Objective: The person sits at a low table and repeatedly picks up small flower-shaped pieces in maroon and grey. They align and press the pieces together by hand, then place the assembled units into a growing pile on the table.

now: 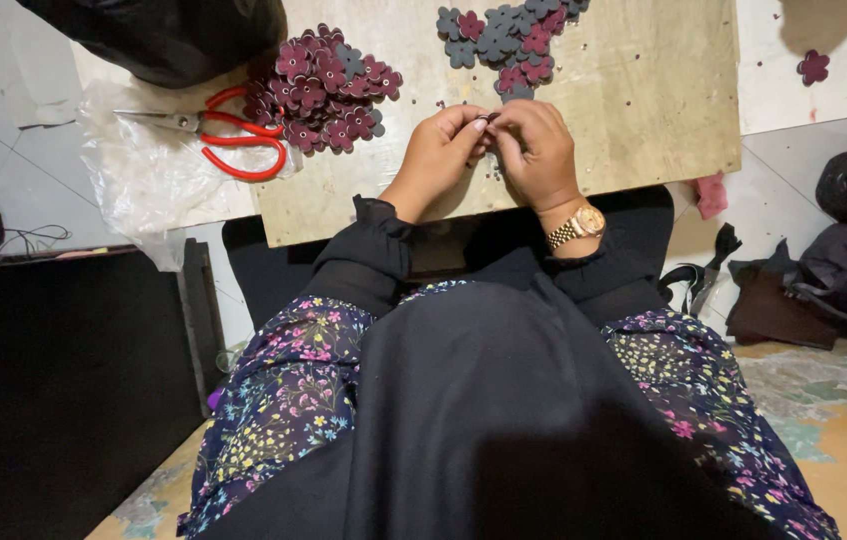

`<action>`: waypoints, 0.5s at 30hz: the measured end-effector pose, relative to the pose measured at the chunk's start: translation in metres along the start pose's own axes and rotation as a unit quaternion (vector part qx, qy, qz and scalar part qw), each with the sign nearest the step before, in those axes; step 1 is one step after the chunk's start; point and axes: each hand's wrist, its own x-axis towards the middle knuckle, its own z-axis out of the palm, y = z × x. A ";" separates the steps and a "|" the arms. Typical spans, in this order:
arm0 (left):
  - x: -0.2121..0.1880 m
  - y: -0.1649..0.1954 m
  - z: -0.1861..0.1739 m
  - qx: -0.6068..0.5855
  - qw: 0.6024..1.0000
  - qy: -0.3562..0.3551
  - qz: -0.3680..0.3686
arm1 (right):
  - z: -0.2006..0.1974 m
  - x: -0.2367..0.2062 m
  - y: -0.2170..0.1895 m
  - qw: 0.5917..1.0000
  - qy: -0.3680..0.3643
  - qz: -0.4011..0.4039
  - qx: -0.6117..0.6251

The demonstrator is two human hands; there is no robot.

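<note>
Pinched between both hands, left hand [436, 150] and right hand [535, 150], at upper centre, a small dark flower-shaped piece [488, 120] is held over the pale wooden board [643, 100].

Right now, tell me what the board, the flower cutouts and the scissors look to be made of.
Board: pale plywood, unfinished and matte, with visible grain and scuffs.
Flower cutouts: flat maroon and grey pieces, matte; probably leather or a felt-like sheet, too small to tell which.
Scissors: shiny metal blades, glossy red handles, likely plastic.
</note>
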 end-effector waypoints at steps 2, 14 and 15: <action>-0.005 0.007 0.003 0.040 0.999 0.007 0.003 | 0.002 -0.002 0.001 0.999 0.015 0.040 0.021; -0.025 0.049 0.018 0.216 0.960 0.148 0.103 | -0.001 -0.014 0.025 0.976 0.117 0.161 0.083; -0.024 0.057 0.010 0.298 0.929 0.175 0.136 | -0.003 -0.012 0.035 0.978 0.130 0.153 0.047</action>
